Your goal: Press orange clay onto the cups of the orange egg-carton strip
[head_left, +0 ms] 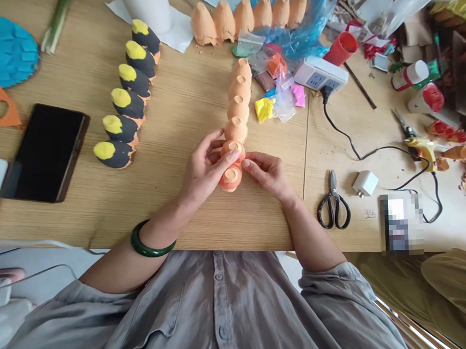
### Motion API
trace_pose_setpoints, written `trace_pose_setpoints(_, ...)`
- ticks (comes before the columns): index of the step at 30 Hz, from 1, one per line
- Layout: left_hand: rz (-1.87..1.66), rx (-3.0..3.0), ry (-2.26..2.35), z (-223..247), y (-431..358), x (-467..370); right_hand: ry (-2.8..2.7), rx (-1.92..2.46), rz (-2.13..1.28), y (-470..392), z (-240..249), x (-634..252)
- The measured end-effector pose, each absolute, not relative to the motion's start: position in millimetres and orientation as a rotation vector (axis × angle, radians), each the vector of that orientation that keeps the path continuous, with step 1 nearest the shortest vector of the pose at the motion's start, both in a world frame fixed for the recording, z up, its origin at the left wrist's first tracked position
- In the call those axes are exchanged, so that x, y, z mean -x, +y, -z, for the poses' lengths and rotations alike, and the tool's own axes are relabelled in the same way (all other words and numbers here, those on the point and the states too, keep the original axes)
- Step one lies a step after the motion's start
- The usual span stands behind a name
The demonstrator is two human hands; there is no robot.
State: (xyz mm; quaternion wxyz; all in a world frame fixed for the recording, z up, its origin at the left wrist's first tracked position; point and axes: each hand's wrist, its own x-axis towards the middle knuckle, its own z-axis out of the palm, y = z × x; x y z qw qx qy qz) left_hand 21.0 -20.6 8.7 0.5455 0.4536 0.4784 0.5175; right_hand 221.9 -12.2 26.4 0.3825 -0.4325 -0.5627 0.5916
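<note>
At orange cone strip [237, 107], hands [202, 168] [267, 174] angled inward

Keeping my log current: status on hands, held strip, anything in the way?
Left hand and right hand at near end of strip. Nearest two cups redder. Scissors to right, not in way.

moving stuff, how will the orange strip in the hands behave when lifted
The orange strip probably won't slip much, its surface looking matte. Being long with narrow waists between bumps, it may flex or tear there.
</note>
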Motion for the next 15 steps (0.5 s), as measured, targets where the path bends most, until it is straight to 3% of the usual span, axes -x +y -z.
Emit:
trace_pose_setpoints(4, -1.194, -1.196, 1.203, 3, -16, -17, -1.218, 1.237, -1.383, -11, -25, -224)
trace_pose_setpoints(10, -1.022, -1.649, 1.529, -6, -16, -4, -0.842, 1.077, -1.590, -4, -24, -228)
trace_pose_setpoints(15, -1.083, -1.673, 1.488, -9, -12, 1, -0.867, 1.011, -1.630, 3, -14, -231)
